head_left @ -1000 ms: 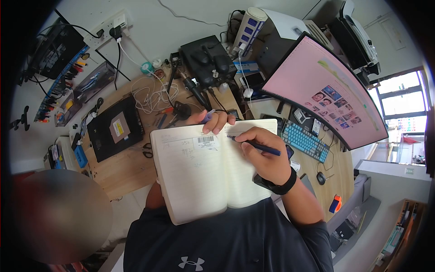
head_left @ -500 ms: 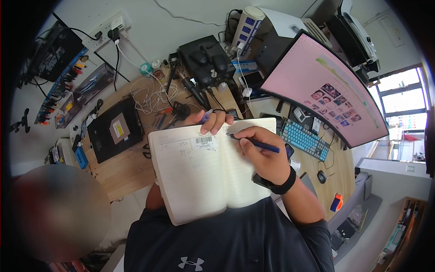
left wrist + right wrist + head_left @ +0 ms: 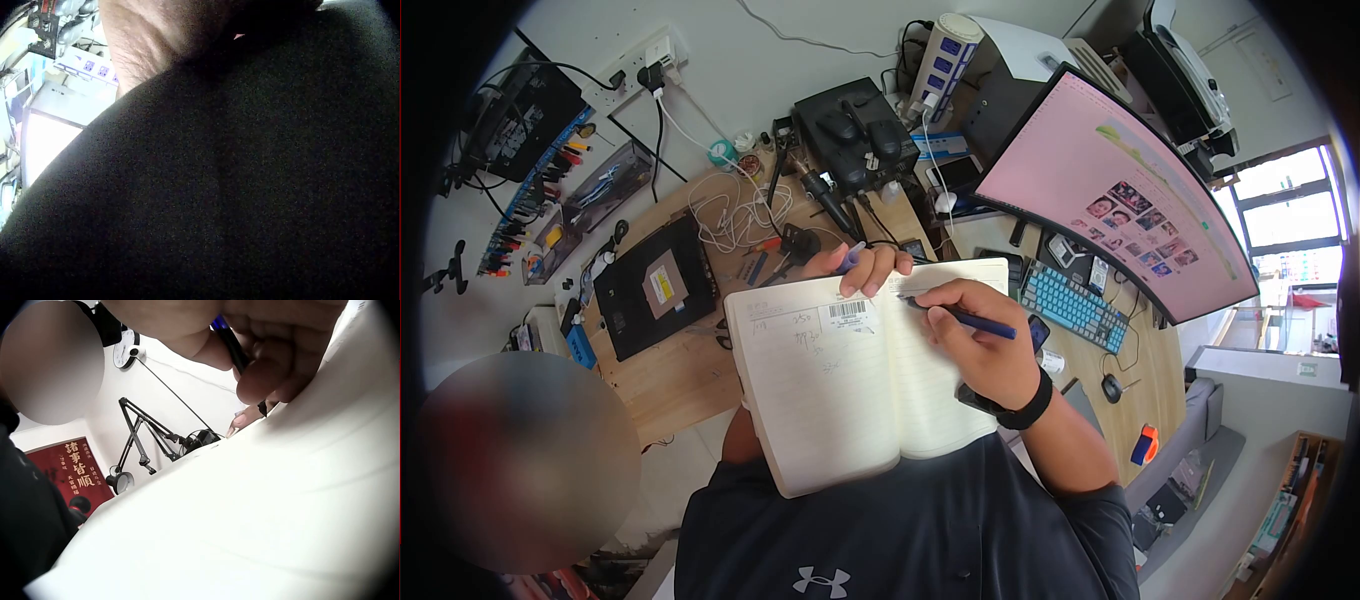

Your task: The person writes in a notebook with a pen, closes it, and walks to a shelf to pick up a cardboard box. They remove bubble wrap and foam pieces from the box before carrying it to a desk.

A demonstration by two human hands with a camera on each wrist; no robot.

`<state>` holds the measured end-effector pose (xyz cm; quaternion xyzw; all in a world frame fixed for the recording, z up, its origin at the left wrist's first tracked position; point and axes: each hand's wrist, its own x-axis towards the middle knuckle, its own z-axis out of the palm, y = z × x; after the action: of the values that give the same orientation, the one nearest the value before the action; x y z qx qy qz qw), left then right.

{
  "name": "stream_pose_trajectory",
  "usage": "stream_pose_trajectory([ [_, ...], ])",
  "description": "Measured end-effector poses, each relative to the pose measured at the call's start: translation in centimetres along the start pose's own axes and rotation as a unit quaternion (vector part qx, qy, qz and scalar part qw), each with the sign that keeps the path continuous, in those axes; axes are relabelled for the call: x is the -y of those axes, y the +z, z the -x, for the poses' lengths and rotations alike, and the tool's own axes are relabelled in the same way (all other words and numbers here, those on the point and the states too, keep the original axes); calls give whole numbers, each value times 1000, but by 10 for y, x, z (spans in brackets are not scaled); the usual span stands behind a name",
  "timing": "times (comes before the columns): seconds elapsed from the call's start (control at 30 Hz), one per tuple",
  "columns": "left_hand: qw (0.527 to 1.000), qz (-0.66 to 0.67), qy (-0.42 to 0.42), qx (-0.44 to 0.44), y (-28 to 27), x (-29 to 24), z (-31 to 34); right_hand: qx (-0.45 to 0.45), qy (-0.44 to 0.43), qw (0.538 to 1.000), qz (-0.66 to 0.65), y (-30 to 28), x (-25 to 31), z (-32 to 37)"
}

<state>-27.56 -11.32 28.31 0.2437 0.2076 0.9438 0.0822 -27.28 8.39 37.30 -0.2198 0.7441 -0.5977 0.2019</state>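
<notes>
An open notebook (image 3: 820, 430) with lined pages lies tilted in front of the chest in the head view. My left hand (image 3: 860, 270) grips its top edge near the fold, fingers curled over the pages. Between those fingers sits a small purple-blue piece (image 3: 852, 257), like a pen cap. My right hand (image 3: 980, 345) pinches a dark blue pen (image 3: 990, 324), its tip at the upper right page. The right wrist view shows the pen (image 3: 232, 350) slanting down to the paper. Handwriting and a barcode sticker (image 3: 848, 316) are on the left page. A dark surface fills most of the left wrist view.
Behind the notebook, the wooden desk (image 3: 665, 390) bears a tangled white cable (image 3: 735, 220), a black laptop-like slab (image 3: 640, 325) and scissors. To the right stand a curved monitor (image 3: 1090, 140), a blue keyboard (image 3: 1072, 305) and a mouse (image 3: 1111, 386).
The notebook and left hand have shifted slightly left in the head view. The pen tip stays near the top of the right page, with the right hand's hold unchanged.
</notes>
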Motion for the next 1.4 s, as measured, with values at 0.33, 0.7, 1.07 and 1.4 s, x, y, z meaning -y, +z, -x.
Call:
stream_pose_trajectory([
  [0.33,997,56,-20,-40,1,0,9,109,-33,993,-41,-8,39,16],
  [0.7,997,76,-17,-20,0,2,8,34,41,989,-140,-2,5,2],
  [1.07,999,34,24,-13,-1,4,6,33,-5,999,-18,3,3,-2],
  [1.4,999,27,-17,-26,6,-4,5,27,-8,1000,9,3,4,-2],
])
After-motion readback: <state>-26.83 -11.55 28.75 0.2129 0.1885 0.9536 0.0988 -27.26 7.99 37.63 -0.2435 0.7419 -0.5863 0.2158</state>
